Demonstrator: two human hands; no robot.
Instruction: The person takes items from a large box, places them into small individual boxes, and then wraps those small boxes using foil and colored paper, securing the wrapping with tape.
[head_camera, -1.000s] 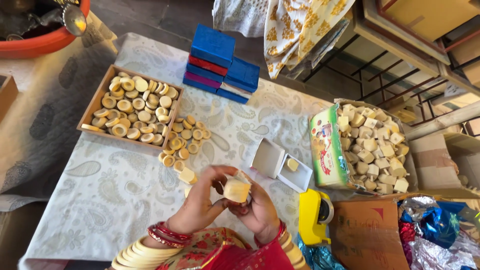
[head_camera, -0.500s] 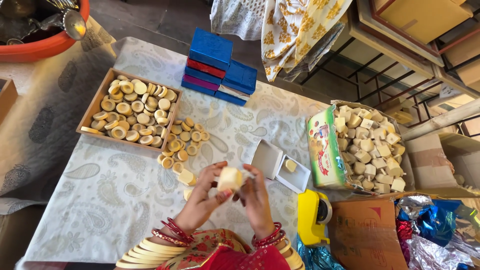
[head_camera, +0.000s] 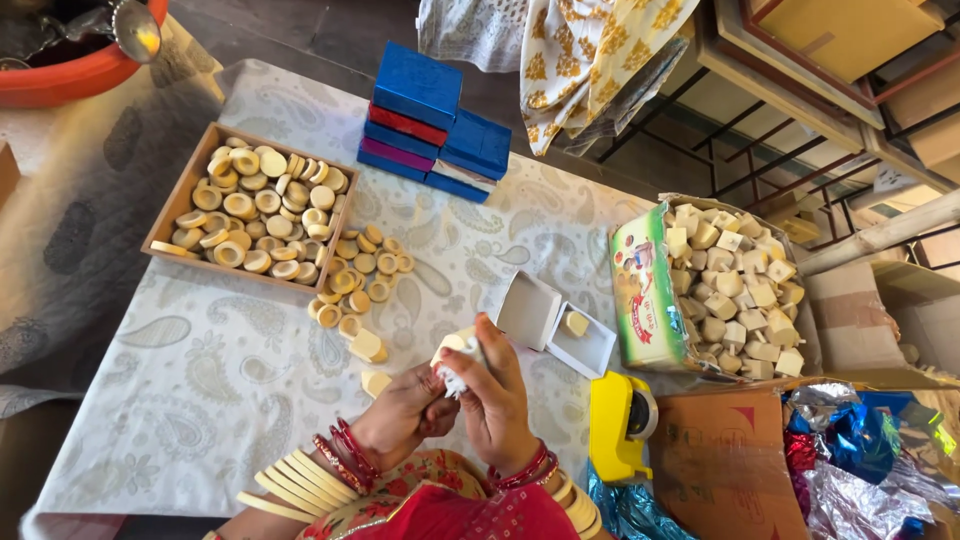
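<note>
Now both your hands are closed round the small cream block wrapped in white paper (head_camera: 455, 362).

A second ago its flat face showed bare between your fingers; now your right hand (head_camera: 497, 400) covers it and your left hand (head_camera: 400, 415) pinches below, above the paisley-clothed worktop (head_camera: 200, 400), beside the open white cardboard box (head_camera: 555, 325).
</note>
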